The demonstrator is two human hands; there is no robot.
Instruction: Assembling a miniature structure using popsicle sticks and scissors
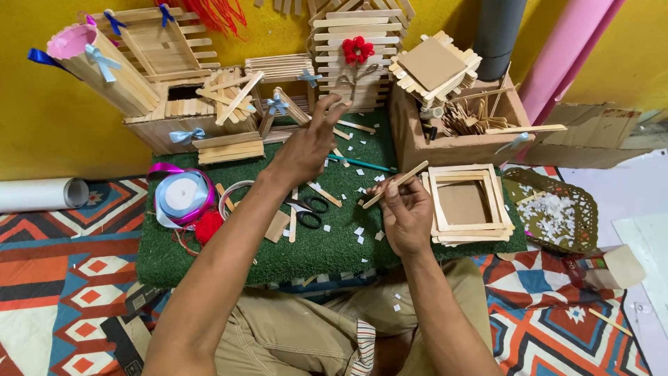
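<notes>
Nearest the person, on the green turf mat (306,254), the right hand (406,217) pinches a flat wooden stick (395,184) in a closed grip, just beside a square stick-built frame (465,204) with a brown card floor and nothing in it. Farther out, the left hand (307,146) hovers with fingers spread, grip wide and empty, above black-handled scissors (306,209). Beyond, an open cardboard box (452,143) holds loose sticks, its depths hard to make out.
</notes>
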